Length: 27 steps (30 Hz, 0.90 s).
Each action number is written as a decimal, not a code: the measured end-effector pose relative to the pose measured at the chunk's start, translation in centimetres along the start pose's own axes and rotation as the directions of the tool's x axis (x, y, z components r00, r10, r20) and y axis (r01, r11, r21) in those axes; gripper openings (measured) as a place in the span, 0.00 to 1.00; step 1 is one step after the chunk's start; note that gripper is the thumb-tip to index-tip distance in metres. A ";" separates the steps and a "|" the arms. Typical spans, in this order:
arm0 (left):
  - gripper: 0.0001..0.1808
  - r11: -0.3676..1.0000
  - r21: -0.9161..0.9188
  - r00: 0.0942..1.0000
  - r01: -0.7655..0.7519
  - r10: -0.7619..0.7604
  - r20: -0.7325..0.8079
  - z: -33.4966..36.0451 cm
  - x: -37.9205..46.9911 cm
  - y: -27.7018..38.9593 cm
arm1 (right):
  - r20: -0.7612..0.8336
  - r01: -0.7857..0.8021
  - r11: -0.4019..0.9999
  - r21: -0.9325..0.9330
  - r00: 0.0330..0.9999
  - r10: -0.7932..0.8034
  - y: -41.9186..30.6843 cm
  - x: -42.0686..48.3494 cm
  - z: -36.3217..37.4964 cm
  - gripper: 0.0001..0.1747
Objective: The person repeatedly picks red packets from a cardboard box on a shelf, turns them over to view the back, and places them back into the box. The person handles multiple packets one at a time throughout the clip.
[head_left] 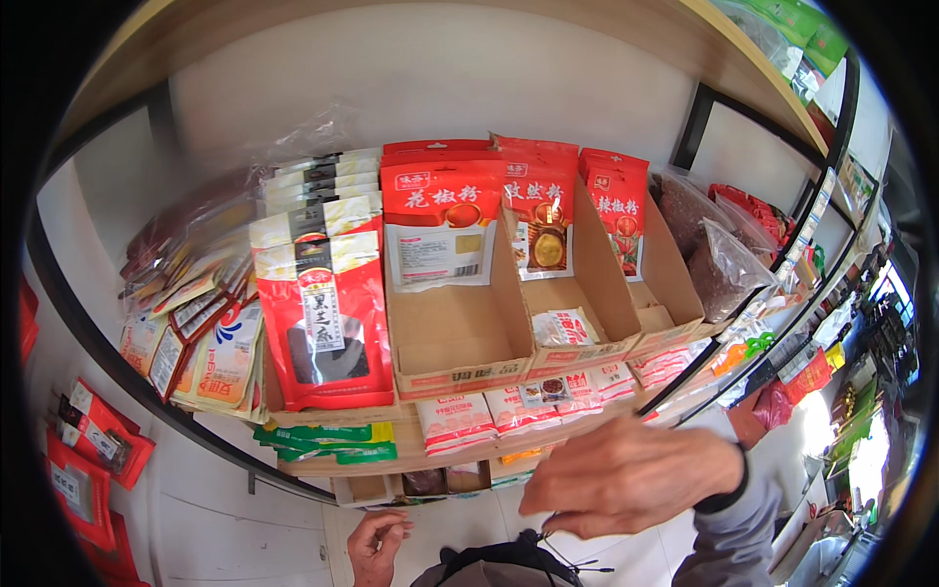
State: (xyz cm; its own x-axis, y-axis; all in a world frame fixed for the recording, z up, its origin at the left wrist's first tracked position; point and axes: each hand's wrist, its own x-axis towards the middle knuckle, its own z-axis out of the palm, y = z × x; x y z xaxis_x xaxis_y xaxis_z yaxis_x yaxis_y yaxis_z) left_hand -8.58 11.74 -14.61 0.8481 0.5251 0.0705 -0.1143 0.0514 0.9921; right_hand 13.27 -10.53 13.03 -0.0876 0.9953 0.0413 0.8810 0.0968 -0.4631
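My right hand, with a dark band at the wrist and a grey sleeve, hovers before the shelf's front at lower right, fingers bent down; its palm side is hidden. Lower and further left, my left hand has curled fingers with nothing visible in them. Beyond both stand cardboard display boxes on a wooden shelf. They hold red spice pouches, more red pouches and, further right, others. A row of black sesame pouches fills the left box. A small white-and-red packet lies in the middle right box.
Flat yellow and white sachets are piled at the left. Clear bags of dark contents rest at the right. Below lie white-and-pink packets and green packets. A black metal frame edges the shelf; red pouches hang at far left.
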 end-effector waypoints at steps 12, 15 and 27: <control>0.08 0.996 0.066 0.984 0.063 -0.051 -0.171 4.5 -2.3 1.0 | -0.459 -0.668 0.744 -0.019 0.667 0.587 27.9 -7.5 21.6 0.31; 0.09 0.992 0.080 0.971 0.096 -0.076 -0.225 6.2 -3.0 1.3 | -0.559 -0.654 0.755 -0.057 0.647 0.518 31.5 -7.2 23.1 0.31; 0.10 0.984 0.080 0.948 0.157 -0.127 -0.293 13.6 -4.3 0.7 | -0.626 -0.609 0.761 -0.223 0.688 0.367 31.3 -8.6 24.8 0.13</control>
State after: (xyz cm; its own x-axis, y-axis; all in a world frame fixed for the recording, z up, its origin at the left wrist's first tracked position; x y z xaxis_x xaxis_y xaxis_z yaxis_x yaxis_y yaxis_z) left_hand -5.22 -2.02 -12.75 0.6669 0.7398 -0.0895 0.0618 0.0648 0.9960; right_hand 30.11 -16.20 -23.76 0.5544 0.7230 0.4122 0.8275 -0.5318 -0.1801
